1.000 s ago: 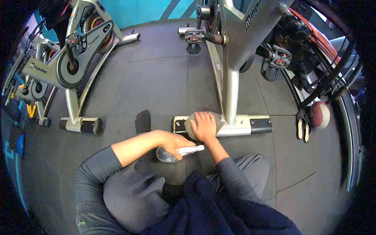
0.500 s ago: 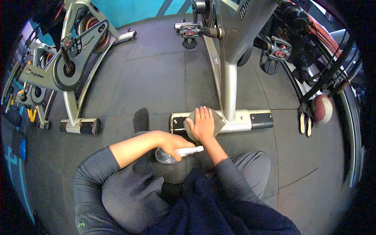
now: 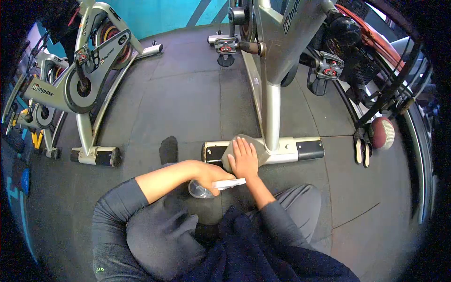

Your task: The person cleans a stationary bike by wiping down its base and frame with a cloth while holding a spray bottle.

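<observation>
My right hand [image 3: 244,160] lies flat with its fingers stretched out on a grey cloth [image 3: 264,154]. The cloth drapes over the silver front foot bar [image 3: 286,146] of an exercise bike, left of the upright post. My left hand [image 3: 210,176] is wrapped round a spray bottle [image 3: 229,184] with a white trigger head and a clear body. The bottle is held tilted just below my right wrist, its nozzle pointing right. My left fingers are partly hidden around its neck.
The bike's frame [image 3: 289,51] and pedals [image 3: 329,69] rise ahead. A second exercise bike [image 3: 89,89] stands at left. Black shoes [image 3: 362,146] and a maroon-and-white ball [image 3: 382,133] lie at right. My dark-socked foot [image 3: 168,149] rests on the rubber floor [image 3: 183,103].
The view has tilted slightly, so the bikes appear a little lower. My right hand has shifted very slightly right on the cloth. My left hand keeps its grip on the spray bottle.
</observation>
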`<state>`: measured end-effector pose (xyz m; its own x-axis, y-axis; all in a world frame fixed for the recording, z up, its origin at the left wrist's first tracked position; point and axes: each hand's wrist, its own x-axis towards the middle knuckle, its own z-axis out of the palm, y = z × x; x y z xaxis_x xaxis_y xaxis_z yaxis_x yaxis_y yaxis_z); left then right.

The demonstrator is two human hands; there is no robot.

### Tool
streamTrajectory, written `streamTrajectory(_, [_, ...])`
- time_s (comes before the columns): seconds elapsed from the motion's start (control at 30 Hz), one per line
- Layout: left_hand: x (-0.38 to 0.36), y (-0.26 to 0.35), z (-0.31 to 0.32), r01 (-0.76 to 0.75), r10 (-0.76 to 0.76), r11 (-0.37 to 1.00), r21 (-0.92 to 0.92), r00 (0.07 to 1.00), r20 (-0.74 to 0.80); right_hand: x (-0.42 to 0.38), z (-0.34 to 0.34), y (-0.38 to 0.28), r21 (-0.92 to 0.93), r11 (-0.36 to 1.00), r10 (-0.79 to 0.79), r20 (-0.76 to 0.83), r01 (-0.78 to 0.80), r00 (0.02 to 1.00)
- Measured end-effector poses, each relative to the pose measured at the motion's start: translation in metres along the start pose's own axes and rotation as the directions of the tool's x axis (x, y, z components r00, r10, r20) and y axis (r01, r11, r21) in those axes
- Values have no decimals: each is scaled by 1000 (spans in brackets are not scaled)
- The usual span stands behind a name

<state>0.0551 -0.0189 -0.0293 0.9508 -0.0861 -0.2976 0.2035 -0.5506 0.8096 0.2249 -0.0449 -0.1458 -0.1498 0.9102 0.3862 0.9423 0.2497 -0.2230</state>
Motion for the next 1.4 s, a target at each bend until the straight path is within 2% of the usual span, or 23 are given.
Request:
streamTrajectory(0.07, [3, 4, -3, 25, -25, 1000, -13, 999, 22, -23, -2, -4, -50, 998, 29, -1, -29, 1000])
streamTrajectory(0.13, [4, 6, -5, 57, -56, 998, -29, 997, 44, -37, -11, -7, 5, 998, 69, 24, -69, 997])
streamTrajectory(0.2, [6, 6, -5, 23, -22, 999, -32, 999, 32, -43, -14, -8, -164, 980, 116, 31, -110, 993])
streamTrajectory(0.33, [3, 8, -4, 68, -68, 998, -14, 997, 39, -22, -12, -8, -138, 975, 191, 98, -177, 977])
streamTrajectory(0.37, [2, 8, -4, 59, -58, 998, -14, 998, 28, -15, -6, -4, -176, 972, 162, 41, -153, 986])
streamTrajectory(0.47, [2, 3, -1, 44, -43, 999, -21, 999, 32, 15, 0, 2, -222, 957, 212, 95, -187, 973])
streamTrajectory(0.5, [2, 1, -1, 40, -39, 999, -19, 998, 40, 23, 9, 8, -264, 951, 165, -3, -160, 986])
streamTrajectory(0.53, [2, -1, 0, 43, -42, 999, -18, 998, 44, 39, 1, 10, -261, 952, 167, -5, -163, 986])
streamTrajectory(0.57, [3, -2, 1, 54, -53, 998, -29, 998, 46, 56, -9, 13, -230, 954, 245, 229, -192, 942])
streamTrajectory(0.6, [3, -3, 1, 64, -63, 997, -38, 997, 48, 71, -18, 16, -206, 952, 299, 451, -227, 841])
streamTrajectory(0.63, [1, 2, 0, 65, -63, 996, -57, 997, 34, 82, -23, 22, -203, 952, 300, 449, -231, 842])
streamTrajectory(0.7, [1, 1, 0, 93, -91, 995, -43, 995, 42, 95, -30, 34, -101, 943, 298, 679, -317, 671])
streamTrajectory(0.83, [3, -5, 2, 99, -95, 993, -62, 994, 61, 86, -21, 33, -150, 938, 334, 644, -314, 689])
streamTrajectory(0.9, [4, -7, 2, 81, -79, 996, -35, 995, 57, 67, -18, 31, -90, 979, 204, 368, -183, 907])
streamTrajectory(0.93, [4, -7, 2, 67, -66, 998, -11, 996, 56, 57, -12, 32, -94, 980, 199, 363, -177, 910])
streamTrajectory(1.0, [2, -6, 2, 41, -42, 999, 13, 998, 38, 35, -4, 33, -27, 992, 123, 15, -123, 992])
streamTrajectory(1.07, [3, -1, -1, 11, -12, 999, 42, 999, 30, 15, -9, 28, -45, 987, 157, 47, -155, 986])
streamTrajectory(1.13, [3, 7, -4, 106, -108, 993, 43, 992, 59, -7, -10, 23, -67, 985, 151, -106, -158, 983])
streamTrajectory(1.17, [2, 9, -5, 105, -107, 993, 46, 992, 59, -17, -13, 21, -72, 978, 196, -16, -197, 980])
streamTrajectory(1.37, [3, 12, -5, 82, -77, 995, -58, 994, 77, -23, -25, 19, -106, 975, 201, 35, -197, 979])
streamTrajectory(1.4, [3, 13, -2, 63, -60, 994, -89, 997, 40, -17, -22, 19, -132, 971, 208, 57, -199, 977])
